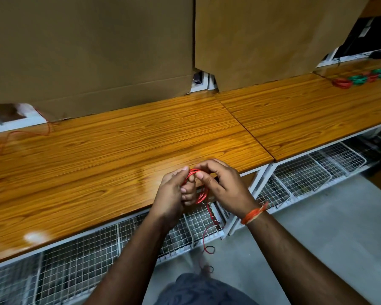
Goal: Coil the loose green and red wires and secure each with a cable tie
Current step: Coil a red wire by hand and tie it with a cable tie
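Both hands meet at the near edge of the wooden surface [123, 150], working one small red wire coil [201, 192]. The left hand [174, 194] has its fingers curled round the coil's left side, thumb up against the top of the loops. The right hand [222, 186] pinches the top of the coil between thumb and forefinger, its other fingers folded behind the loops. An orange thread band [254, 213] sits on the right wrist.

From the bottom of the coil a loose red tail [207, 234] hangs down in front of the wire-mesh baskets [301, 179] under the surface, ending in a small dark loop near the floor.

Far off to the right, on the next tabletop, a row of finished coils lies in a line: red coils [341, 83] and green coils [359, 79] alternating, touching or just beside one another. On the far left, a thin loose red wire [26, 133] trails across the surface from behind the big cardboard boxes [90, 51] that stand along its back edge.
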Motion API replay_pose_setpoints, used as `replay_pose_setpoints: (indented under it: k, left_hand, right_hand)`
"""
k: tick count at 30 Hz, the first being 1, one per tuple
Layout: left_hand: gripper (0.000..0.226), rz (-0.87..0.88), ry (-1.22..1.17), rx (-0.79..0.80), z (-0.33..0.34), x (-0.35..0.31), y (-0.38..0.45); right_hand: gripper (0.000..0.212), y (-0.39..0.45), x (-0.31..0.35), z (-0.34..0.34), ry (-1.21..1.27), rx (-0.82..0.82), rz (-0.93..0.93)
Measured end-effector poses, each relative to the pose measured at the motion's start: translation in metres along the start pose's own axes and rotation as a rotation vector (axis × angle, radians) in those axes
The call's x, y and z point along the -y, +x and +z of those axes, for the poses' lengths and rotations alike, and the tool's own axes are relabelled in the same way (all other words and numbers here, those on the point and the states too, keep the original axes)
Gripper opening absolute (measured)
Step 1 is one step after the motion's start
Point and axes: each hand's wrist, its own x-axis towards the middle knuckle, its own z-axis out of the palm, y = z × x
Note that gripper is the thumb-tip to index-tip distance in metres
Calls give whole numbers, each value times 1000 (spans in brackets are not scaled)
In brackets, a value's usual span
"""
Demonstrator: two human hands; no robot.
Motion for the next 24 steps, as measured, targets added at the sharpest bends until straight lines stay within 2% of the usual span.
replay_pose_setpoints:
  k: [4,10,15,18,22,24]
  left_hand:
    - [30,-22,19,21,6,4,-3]
    - [34,-62,-117,124,11,5,-7]
    - [43,-155,-265,242,3,5,-7]
    - [39,-135,-292,287,1,5,-7]
    - [32,-83,-282,248,0,6,-6]
    - [33,-68,-338,182,0,5,-6]
  right_hand:
    - [25,-3,-9,9,-34,-84,-28]
    - [32,-7,-13,18,-144,-271,-111]
    - [34,-5,-10,16,-109,-229,-81]
    - [37,-3,-10,15,-44,-183,-40]
    - [37,-10,-7,15,60,-152,-3]
    - [32,-17,-9,15,206,-100,67]
